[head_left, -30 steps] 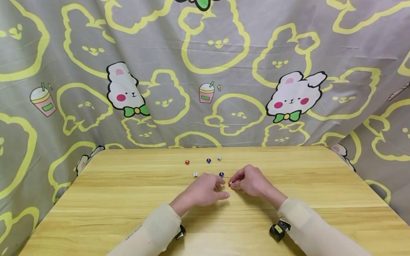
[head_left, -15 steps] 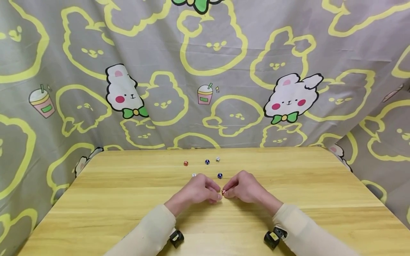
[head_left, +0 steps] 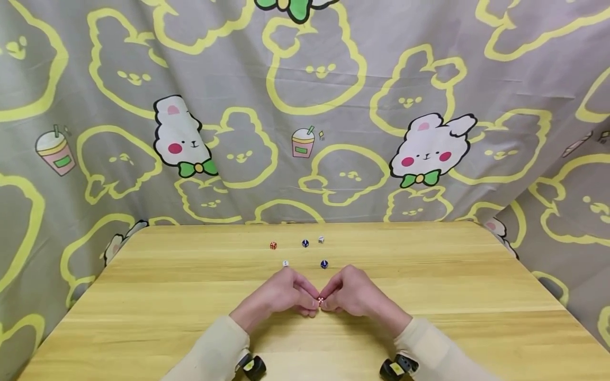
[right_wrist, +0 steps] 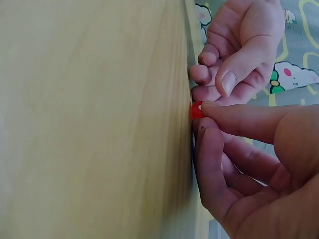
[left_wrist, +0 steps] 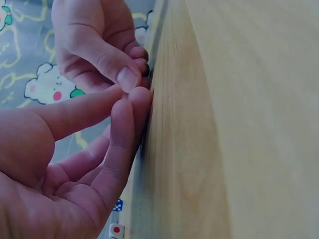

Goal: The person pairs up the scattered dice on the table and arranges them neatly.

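Observation:
In the head view, a small red die with white dots sits between the fingertips of both hands, over the table's middle. My right hand pinches it; the right wrist view shows the red die between that thumb and index finger. Just opposite, my left hand has loosely bent fingers close around the die's left side. Its thumb stands a little apart from the die in the right wrist view. Whether the left fingertips touch the die is hard to see. Fingers hide the die in the left wrist view.
Behind the hands lie a white die and a blue die. Farther back are a red die, another blue die and another white die. A patterned curtain hangs behind the wooden table.
My right hand has brought the red die toward me and to the left. My left hand has also drawn nearer to me, and both hands' fingertips have come together. The other dice stay put.

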`<action>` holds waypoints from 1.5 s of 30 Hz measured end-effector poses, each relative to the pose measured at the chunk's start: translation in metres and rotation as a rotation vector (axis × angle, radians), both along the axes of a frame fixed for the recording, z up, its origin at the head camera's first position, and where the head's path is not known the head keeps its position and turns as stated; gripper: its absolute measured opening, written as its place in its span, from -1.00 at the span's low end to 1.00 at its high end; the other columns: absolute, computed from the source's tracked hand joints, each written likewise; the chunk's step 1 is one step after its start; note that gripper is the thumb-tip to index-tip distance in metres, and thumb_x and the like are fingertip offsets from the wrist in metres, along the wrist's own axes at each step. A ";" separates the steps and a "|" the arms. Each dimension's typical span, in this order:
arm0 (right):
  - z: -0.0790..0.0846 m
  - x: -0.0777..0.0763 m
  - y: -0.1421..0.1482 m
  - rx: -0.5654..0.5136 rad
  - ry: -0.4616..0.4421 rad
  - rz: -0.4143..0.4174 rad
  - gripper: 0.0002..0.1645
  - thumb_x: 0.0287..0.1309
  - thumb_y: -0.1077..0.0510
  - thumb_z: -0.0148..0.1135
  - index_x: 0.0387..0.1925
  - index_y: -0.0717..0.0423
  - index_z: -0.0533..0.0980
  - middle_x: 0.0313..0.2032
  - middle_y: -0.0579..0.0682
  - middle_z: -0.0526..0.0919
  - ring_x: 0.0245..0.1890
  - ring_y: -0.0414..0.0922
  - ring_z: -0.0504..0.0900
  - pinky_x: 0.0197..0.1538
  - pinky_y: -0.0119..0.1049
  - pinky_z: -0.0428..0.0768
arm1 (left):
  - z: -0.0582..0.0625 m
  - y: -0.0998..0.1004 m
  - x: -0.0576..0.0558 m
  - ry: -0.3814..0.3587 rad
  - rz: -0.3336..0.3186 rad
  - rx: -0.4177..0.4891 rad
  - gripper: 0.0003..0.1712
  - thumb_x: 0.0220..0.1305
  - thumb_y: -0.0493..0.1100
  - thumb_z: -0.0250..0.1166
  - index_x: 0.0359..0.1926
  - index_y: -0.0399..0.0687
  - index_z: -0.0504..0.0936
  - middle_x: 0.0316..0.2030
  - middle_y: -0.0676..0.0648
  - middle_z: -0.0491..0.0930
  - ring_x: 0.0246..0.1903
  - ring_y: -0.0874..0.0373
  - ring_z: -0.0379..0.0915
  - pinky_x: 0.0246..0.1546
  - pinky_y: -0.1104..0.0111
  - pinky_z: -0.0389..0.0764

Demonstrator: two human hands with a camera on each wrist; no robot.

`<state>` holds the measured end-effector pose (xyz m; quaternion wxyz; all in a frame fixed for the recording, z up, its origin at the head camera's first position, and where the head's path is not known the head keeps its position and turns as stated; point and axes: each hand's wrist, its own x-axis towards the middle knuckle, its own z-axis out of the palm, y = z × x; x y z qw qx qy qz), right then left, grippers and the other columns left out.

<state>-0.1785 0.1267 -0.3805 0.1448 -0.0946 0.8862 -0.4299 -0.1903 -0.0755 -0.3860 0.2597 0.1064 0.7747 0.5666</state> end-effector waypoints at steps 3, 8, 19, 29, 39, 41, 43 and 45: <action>-0.001 0.004 -0.002 -0.011 -0.006 0.000 -0.89 0.02 0.30 0.62 -0.40 0.09 0.79 -0.52 -0.08 0.78 -0.54 -0.19 0.68 -0.43 -0.32 0.63 | 0.001 -0.001 0.003 0.004 -0.007 -0.004 -0.86 0.20 -0.45 0.49 -0.20 -0.37 0.75 -0.39 -0.24 0.82 -0.45 0.13 0.78 -0.27 0.27 0.82; -0.002 0.009 0.001 -0.040 -0.023 0.005 -0.89 0.03 0.28 0.62 -0.40 0.10 0.77 -0.54 -0.07 0.77 -0.55 -0.18 0.68 -0.43 -0.32 0.64 | 0.001 0.003 0.004 0.028 -0.017 -0.021 -0.88 0.16 -0.48 0.49 -0.26 -0.36 0.75 -0.43 -0.23 0.81 -0.49 0.15 0.75 -0.33 0.31 0.81; -0.002 0.015 0.005 -0.055 -0.048 0.024 -0.88 0.03 0.31 0.61 -0.40 0.11 0.77 -0.54 -0.07 0.76 -0.55 -0.19 0.67 -0.41 -0.31 0.63 | -0.003 0.005 0.006 0.018 -0.020 -0.028 -0.88 0.12 -0.52 0.49 -0.30 -0.39 0.75 -0.48 -0.25 0.80 -0.59 0.18 0.69 -0.44 0.35 0.78; -0.003 0.018 0.003 -0.061 -0.062 0.009 -0.86 0.00 0.30 0.63 -0.39 0.13 0.76 -0.55 -0.06 0.76 -0.56 -0.18 0.67 -0.41 -0.31 0.62 | -0.002 0.004 0.012 0.029 -0.005 -0.065 -0.86 0.08 -0.52 0.52 -0.36 -0.31 0.75 -0.50 -0.21 0.79 -0.59 0.17 0.69 -0.49 0.38 0.74; -0.005 0.018 0.002 -0.077 -0.082 -0.005 -0.83 -0.02 0.29 0.65 -0.41 0.15 0.73 -0.53 -0.04 0.75 -0.54 -0.16 0.68 -0.38 -0.27 0.70 | 0.000 0.003 0.013 0.014 0.004 -0.061 -0.88 0.13 -0.55 0.48 -0.33 -0.37 0.76 -0.48 -0.24 0.79 -0.60 0.17 0.67 -0.47 0.35 0.76; -0.005 0.017 0.002 -0.077 -0.082 -0.004 -0.83 -0.02 0.29 0.65 -0.42 0.15 0.73 -0.54 -0.04 0.74 -0.54 -0.17 0.68 -0.38 -0.28 0.69 | 0.001 0.002 0.013 0.008 0.003 -0.058 -0.89 0.14 -0.56 0.46 -0.33 -0.38 0.75 -0.48 -0.25 0.79 -0.60 0.16 0.66 -0.47 0.34 0.77; -0.005 0.016 0.002 -0.082 -0.082 0.000 -0.83 -0.02 0.29 0.65 -0.43 0.15 0.73 -0.55 -0.05 0.74 -0.54 -0.18 0.67 -0.38 -0.29 0.69 | 0.001 0.001 0.012 0.008 0.002 -0.058 -0.89 0.15 -0.57 0.45 -0.33 -0.37 0.75 -0.48 -0.25 0.78 -0.60 0.16 0.66 -0.46 0.33 0.77; -0.005 0.015 0.001 -0.089 -0.080 0.006 -0.84 -0.02 0.29 0.65 -0.43 0.16 0.73 -0.55 -0.05 0.74 -0.54 -0.19 0.66 -0.39 -0.30 0.68 | 0.002 0.001 0.012 0.013 0.001 -0.063 -0.88 0.13 -0.57 0.45 -0.34 -0.36 0.75 -0.49 -0.24 0.78 -0.60 0.16 0.66 -0.46 0.33 0.77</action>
